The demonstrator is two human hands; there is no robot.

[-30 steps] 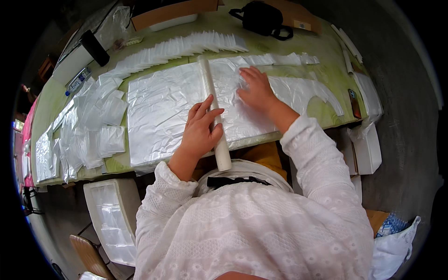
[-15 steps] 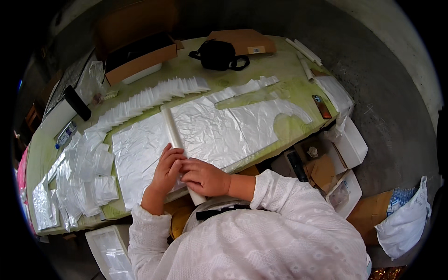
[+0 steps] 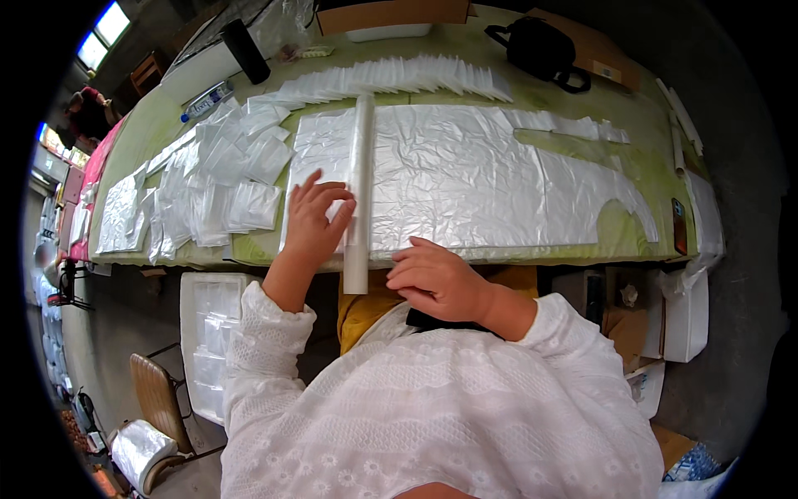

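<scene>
A pale tube-like roll (image 3: pixel 359 200) lies across the flattened clear plastic sheet (image 3: pixel 465 183), its lower end jutting past the table's front edge. My left hand (image 3: pixel 318 214) is over the sheet just left of the roll, fingers spread, thumb close to it; I cannot tell whether it touches. Right of the roll's lower end, my right hand (image 3: pixel 436 279) hovers by the table edge with its fingers loosely apart and holds nothing. Left of the sheet is a heap of small clear plastic bags (image 3: pixel 224 175). Behind it runs a fanned row of similar bags (image 3: pixel 391 76).
A black bag (image 3: pixel 540 51), a cardboard box (image 3: pixel 391 15), a black cylinder (image 3: pixel 244 51) and a plastic bottle (image 3: pixel 206 100) stand or lie farther back. A phone (image 3: pixel 679 226) is at the right edge. Below the table are a white tray (image 3: pixel 189 333) and a chair (image 3: pixel 160 399).
My hands have come apart and off the roll's middle, the right one moving right toward the table edge. The whole view has swung left, showing more of the room there.
</scene>
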